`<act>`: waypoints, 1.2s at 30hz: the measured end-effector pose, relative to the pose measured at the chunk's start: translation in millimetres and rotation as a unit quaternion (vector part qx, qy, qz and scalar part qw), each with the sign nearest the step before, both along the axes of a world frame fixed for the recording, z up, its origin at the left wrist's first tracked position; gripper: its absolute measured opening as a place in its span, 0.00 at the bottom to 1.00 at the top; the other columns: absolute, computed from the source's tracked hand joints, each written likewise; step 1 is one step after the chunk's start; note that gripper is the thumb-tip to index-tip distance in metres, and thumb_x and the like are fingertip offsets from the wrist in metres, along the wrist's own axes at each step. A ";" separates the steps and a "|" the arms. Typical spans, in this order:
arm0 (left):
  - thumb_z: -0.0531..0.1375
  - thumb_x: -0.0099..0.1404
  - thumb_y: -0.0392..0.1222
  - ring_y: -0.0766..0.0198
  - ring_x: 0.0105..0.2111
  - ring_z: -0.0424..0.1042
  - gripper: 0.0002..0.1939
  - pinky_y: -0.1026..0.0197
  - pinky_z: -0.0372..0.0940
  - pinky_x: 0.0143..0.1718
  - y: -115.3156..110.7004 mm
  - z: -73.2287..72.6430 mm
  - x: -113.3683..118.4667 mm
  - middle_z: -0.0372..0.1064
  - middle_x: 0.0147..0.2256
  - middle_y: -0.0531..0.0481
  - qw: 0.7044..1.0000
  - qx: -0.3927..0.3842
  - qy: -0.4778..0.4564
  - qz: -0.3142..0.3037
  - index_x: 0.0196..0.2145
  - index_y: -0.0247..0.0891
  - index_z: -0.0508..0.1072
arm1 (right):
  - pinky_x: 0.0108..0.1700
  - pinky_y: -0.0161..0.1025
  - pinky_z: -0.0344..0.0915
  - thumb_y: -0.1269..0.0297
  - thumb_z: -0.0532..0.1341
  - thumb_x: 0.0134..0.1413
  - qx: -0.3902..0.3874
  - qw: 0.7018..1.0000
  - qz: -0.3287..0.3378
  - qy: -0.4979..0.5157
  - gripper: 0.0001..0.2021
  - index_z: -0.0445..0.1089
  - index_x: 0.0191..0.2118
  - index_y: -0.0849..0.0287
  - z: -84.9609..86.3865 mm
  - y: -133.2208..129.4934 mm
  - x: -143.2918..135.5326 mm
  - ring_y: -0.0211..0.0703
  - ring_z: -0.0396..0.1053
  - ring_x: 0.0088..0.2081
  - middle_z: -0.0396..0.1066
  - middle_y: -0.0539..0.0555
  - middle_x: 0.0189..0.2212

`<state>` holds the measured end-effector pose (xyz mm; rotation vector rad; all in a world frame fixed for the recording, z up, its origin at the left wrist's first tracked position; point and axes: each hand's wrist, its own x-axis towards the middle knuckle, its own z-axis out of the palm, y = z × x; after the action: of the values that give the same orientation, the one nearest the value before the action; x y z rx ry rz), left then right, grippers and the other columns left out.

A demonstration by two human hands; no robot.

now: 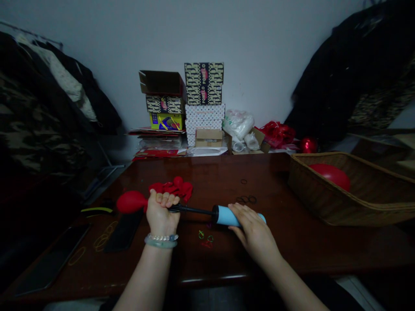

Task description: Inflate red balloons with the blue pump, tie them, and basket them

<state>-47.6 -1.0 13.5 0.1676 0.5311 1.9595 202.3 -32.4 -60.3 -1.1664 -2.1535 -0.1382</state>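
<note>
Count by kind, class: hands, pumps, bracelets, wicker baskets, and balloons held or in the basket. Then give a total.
Hands (left hand and right hand): 2
Pump: 1
Bracelets (beaded bracelet and plain bracelet): 2
Wicker basket: 1
Balloons (held balloon and basket balloon): 2
Total: 8

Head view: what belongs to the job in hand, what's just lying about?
In the job:
- pump: left hand on black end, right hand on blue barrel
- balloon at left hand
- limp balloons, likely
- basket with balloon, likely

Apparently lying about:
- dark slab
- boxes
- coats
</note>
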 end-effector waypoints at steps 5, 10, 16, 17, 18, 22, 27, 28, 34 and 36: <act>0.51 0.70 0.42 0.74 0.11 0.48 0.24 0.67 0.50 0.17 -0.4 -6.3 8.7 0.45 0.12 0.60 1.000 0.002 -0.009 0.001 0.19 0.39 0.47 | 0.57 0.53 0.65 0.70 0.58 0.59 0.004 1.000 -0.007 0.011 0.23 0.61 0.61 0.59 -7.0 -1.2 -0.6 0.51 0.68 0.54 0.70 0.60 0.54; 0.52 0.70 0.42 0.74 0.12 0.47 0.24 0.67 0.50 0.17 -0.9 -9.1 16.9 0.44 0.12 0.61 1.000 0.001 -0.001 -0.004 0.18 0.38 0.47 | 0.57 0.54 0.65 0.69 0.58 0.60 0.015 1.000 -0.005 0.016 0.23 0.61 0.61 0.60 -8.2 -3.7 -4.3 0.52 0.68 0.54 0.70 0.60 0.54; 0.57 0.67 0.43 0.74 0.12 0.47 0.25 0.67 0.50 0.17 -3.1 -15.2 33.2 0.44 0.13 0.61 0.999 0.017 0.010 -0.028 0.19 0.39 0.47 | 0.55 0.55 0.66 0.68 0.58 0.60 0.020 0.999 0.000 0.027 0.23 0.60 0.61 0.58 -6.3 -8.4 -11.8 0.53 0.69 0.53 0.71 0.60 0.53; 0.57 0.67 0.44 0.74 0.12 0.47 0.25 0.67 0.51 0.18 -3.9 -16.3 36.9 0.44 0.13 0.61 0.999 0.017 0.013 -0.033 0.19 0.38 0.47 | 0.55 0.55 0.67 0.69 0.58 0.60 0.022 0.999 -0.001 0.029 0.23 0.61 0.61 0.58 -6.3 -9.6 -13.4 0.53 0.69 0.53 0.71 0.60 0.53; 0.57 0.67 0.45 0.74 0.13 0.47 0.25 0.67 0.51 0.18 -4.8 -17.3 40.9 0.43 0.13 0.61 0.999 0.015 0.017 -0.038 0.19 0.38 0.47 | 0.55 0.54 0.67 0.69 0.58 0.60 0.022 0.999 -0.002 0.030 0.23 0.61 0.61 0.59 -6.7 -10.8 -15.2 0.53 0.69 0.52 0.71 0.61 0.53; 0.60 0.65 0.50 0.74 0.13 0.46 0.27 0.66 0.51 0.18 -9.4 -20.7 55.9 0.43 0.14 0.61 0.998 0.002 0.040 -0.044 0.19 0.38 0.48 | 0.53 0.53 0.68 0.69 0.58 0.59 0.022 0.999 -0.007 0.033 0.24 0.61 0.61 0.58 -10.1 -14.7 -20.8 0.53 0.71 0.51 0.71 0.61 0.52; 0.59 0.64 0.55 0.74 0.13 0.46 0.28 0.66 0.50 0.17 -10.7 -21.7 59.6 0.44 0.13 0.61 0.998 -0.010 0.049 -0.028 0.18 0.38 0.49 | 0.53 0.52 0.69 0.69 0.61 0.57 0.000 1.000 -0.003 0.017 0.24 0.62 0.60 0.60 -12.1 -13.8 -21.3 0.53 0.70 0.52 0.71 0.61 0.53; 0.58 0.65 0.55 0.73 0.13 0.46 0.28 0.66 0.50 0.17 -10.0 -20.9 58.0 0.44 0.13 0.60 0.998 -0.011 0.050 -0.025 0.18 0.38 0.49 | 0.54 0.52 0.69 0.69 0.61 0.57 -0.007 1.000 -0.001 0.014 0.25 0.62 0.60 0.60 -11.3 -13.1 -21.2 0.53 0.70 0.52 0.71 0.61 0.53; 0.56 0.67 0.50 0.73 0.12 0.46 0.27 0.66 0.50 0.17 -7.6 -8.7 45.3 0.43 0.12 0.60 0.998 -0.006 0.055 -0.030 0.17 0.38 0.48 | 0.56 0.50 0.68 0.67 0.63 0.55 -0.042 0.999 0.014 0.016 0.27 0.60 0.61 0.57 -3.8 -10.0 -23.6 0.51 0.70 0.53 0.70 0.59 0.54; 0.56 0.67 0.48 0.73 0.12 0.46 0.27 0.66 0.49 0.16 -7.5 -4.3 41.0 0.43 0.11 0.60 0.998 0.005 0.060 -0.028 0.17 0.38 0.48 | 0.56 0.50 0.67 0.67 0.64 0.55 -0.051 0.998 0.014 0.017 0.28 0.60 0.61 0.56 -2.8 -9.2 -23.4 0.50 0.69 0.54 0.70 0.58 0.55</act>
<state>-6.6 -8.5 9.2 0.3054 0.5876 1.9053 179.0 -41.6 -63.1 -1.1862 -2.1681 0.0055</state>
